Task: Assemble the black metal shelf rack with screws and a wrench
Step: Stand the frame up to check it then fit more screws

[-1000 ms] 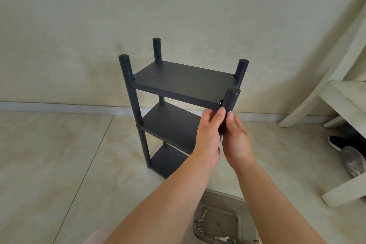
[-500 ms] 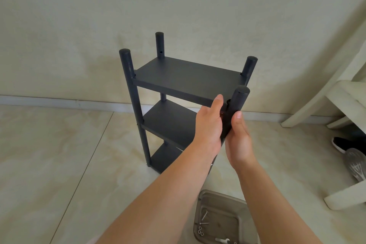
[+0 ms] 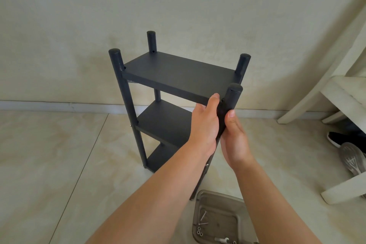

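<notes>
Both hands up at the near right post point(image 3: 230, 101) of the black shelf rack point(image 3: 178, 77), just under the top shelf. Left hand point(image 3: 206, 125) wrapped round the post from the left, fingertips at the shelf edge. Right hand point(image 3: 234, 138) cupping it from the right, thumb pressed on the tube, probably gripping, fingers hidden. Matte black, three tiers, four round capped posts. Standing upright on the tiled floor point(image 3: 59, 154), long axis vertical. Tray point(image 3: 200, 204) with screws point(image 3: 203, 218) and small wrench point(image 3: 222, 240) below.
</notes>
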